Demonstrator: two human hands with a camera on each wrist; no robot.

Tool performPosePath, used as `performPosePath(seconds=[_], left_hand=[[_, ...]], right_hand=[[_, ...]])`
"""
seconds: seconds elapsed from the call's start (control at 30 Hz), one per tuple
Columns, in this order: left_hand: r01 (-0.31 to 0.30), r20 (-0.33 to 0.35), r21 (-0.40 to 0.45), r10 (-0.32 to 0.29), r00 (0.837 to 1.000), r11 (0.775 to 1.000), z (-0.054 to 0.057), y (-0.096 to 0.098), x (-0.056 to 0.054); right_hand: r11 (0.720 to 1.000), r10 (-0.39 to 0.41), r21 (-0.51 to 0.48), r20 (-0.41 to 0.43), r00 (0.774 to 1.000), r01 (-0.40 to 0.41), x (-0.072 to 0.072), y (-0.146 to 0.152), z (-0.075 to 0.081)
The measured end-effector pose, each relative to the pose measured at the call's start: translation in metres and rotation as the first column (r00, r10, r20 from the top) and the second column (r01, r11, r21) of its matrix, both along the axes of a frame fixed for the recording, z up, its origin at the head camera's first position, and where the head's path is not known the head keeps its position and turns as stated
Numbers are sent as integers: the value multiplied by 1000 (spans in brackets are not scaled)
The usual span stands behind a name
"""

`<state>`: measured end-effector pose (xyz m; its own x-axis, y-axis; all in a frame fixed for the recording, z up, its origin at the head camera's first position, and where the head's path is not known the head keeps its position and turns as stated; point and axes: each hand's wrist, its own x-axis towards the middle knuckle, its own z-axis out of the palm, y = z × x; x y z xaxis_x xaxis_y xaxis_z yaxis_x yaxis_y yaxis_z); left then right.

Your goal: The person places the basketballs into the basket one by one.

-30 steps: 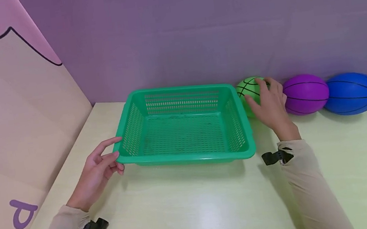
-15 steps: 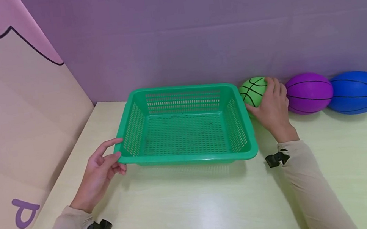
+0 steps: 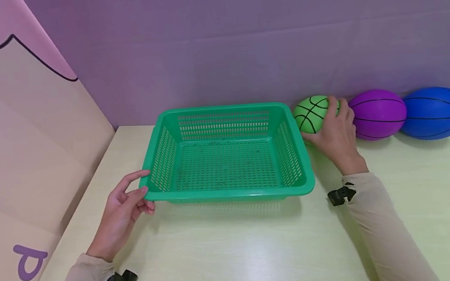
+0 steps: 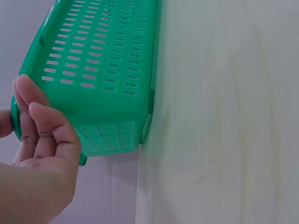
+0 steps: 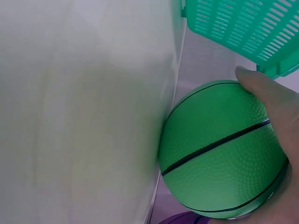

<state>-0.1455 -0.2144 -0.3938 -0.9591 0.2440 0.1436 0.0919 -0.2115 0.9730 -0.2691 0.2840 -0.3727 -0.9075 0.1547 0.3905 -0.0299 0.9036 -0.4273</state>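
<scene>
The right grip (image 3: pixel 336 135) is clasping the green ball (image 3: pixel 310 113) between spread thumb and fingers; the left grip (image 3: pixel 120 212) is pinching the green basket (image 3: pixel 227 193) near its near-left corner.

Basket (image 3: pixel 231 195), mid-frame in head view: moulded plastic, smooth, slight gloss on rim. Green ball (image 5: pixel 215 149), lower right of right-wrist view: rubber-like, finely pebbled, soft sheen. Tabletop (image 3: pixel 222 258), bottom of head view: smooth, faint wood-like grain, glossy highlight at bottom centre. Backdrop (image 3: pixel 213 43), top: matt, faintly creased. Sleeve (image 3: pixel 383 229), lower right: matt cloth, wrinkled.
</scene>
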Motion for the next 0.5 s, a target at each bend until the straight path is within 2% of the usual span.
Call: performPosePath(seconds=[0.5], left_hand=[[-2,1,10,2,1000,1000,-4,0,-2]], right_hand=[[1000,13,24,-88,996,-11,-2,3,-3]])
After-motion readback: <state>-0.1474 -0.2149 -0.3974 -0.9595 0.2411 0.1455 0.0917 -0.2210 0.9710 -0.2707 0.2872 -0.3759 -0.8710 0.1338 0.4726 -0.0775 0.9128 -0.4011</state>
